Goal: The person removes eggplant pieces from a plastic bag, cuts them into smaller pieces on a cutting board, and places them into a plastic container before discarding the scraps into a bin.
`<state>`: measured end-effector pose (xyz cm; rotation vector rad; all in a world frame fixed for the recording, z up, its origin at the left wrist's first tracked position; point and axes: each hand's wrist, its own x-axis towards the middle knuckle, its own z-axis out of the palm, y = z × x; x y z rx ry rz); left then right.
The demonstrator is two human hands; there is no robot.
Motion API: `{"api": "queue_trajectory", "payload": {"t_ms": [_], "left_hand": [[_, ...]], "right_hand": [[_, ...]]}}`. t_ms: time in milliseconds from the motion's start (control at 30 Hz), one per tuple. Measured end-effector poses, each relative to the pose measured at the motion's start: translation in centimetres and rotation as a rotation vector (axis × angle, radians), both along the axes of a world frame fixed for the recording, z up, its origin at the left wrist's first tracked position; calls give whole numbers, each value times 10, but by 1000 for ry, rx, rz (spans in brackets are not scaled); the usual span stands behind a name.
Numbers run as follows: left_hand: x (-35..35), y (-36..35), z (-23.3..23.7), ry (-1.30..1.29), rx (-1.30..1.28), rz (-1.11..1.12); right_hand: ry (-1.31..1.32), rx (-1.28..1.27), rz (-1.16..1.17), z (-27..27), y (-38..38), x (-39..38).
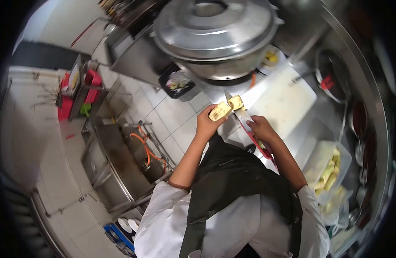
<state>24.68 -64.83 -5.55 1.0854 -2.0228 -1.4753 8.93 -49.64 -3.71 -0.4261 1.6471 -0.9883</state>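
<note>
My left hand point(208, 124) is wrapped round a pale yellow piece of peeled eggplant point(220, 111), its cut face marked with brown seeds. In my right hand point(261, 128) is a knife point(242, 115), its broad blade pointing up and to the left. A second, smaller eggplant chunk point(236, 102) sits against the blade, just right of the piece in my left hand. Below my right hand runs a red-edged thing point(260, 146), partly hidden by the hand and forearm. Both hands are held in front of my dark apron point(236, 172).
A large lidded metal pot point(217, 38) stands ahead. On the counter to the right lie a white cutting board point(286, 101) and a clear container of yellowish pieces point(329, 172). A black tray of scraps point(176, 84) is to the left, beyond it a metal sink unit point(116, 159).
</note>
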Motion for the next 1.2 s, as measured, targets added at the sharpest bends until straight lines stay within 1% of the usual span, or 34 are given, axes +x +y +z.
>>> {"api": "queue_trajectory", "payload": {"t_ms": [67, 100, 200, 233, 333, 367, 400, 433, 467, 533, 567, 600, 633, 667, 700, 733, 767, 800, 867, 900, 1000, 1067, 1100, 1200], "left_hand": [[32, -30, 2, 7, 22, 117], [48, -48, -4, 8, 1, 164], [88, -114, -13, 26, 47, 267], [102, -141, -25, 9, -58, 300], [144, -221, -53, 27, -7, 424], [160, -245, -64, 41, 108, 481], [171, -264, -59, 238, 251, 479], [183, -280, -51, 267, 353, 455], [195, -294, -44, 290, 453, 425], [215, -312, -44, 462, 672, 409], [220, -319, -44, 553, 783, 389], [222, -326, -42, 617, 825, 366], [224, -330, -39, 688, 868, 344], [224, -335, -38, 764, 904, 322], [226, -340, -40, 793, 905, 333], [227, -344, -43, 821, 902, 347], [228, -343, -46, 844, 906, 365], [231, -337, -49, 846, 934, 390], [230, -347, -53, 866, 949, 413], [231, -346, -52, 850, 945, 419], [237, -344, -46, 778, 904, 429], [244, -341, -44, 763, 895, 465], [246, -345, -44, 761, 878, 477], [256, -345, -45, 757, 862, 535]], "right_hand": [[-86, 34, 72, 3, -47, 16], [-82, -1, 167, -1, -72, 23], [-267, 51, 182, 3, -163, 55], [-370, 51, 151, -8, -198, 65], [-64, 95, 293, -68, -316, 96], [77, 240, 398, -106, -352, 101], [216, 378, 505, -148, -389, 105], [350, 507, 607, -173, -416, 112], [317, 558, 476, -172, -431, 117], [399, 493, 443, -187, -444, 118], [500, 386, 426, -194, -447, 120], [608, 281, 407, -196, -447, 120], [720, 174, 389, -186, -447, 120], [778, 163, 410, -176, -448, 122], [837, 146, 432, -131, -456, 133], [896, 124, 456, -107, -466, 140], [947, 200, 524, -114, -471, 141], [970, 236, 553, -117, -466, 144], [1038, 270, 586, -122, -478, 142], [1040, 294, 584, -120, -479, 144], [1064, 224, 531, -121, -485, 146], [1014, 198, 539, -135, -483, 140], [995, 174, 537, -134, -490, 138], [922, 107, 406, -126, -501, 141]]}}
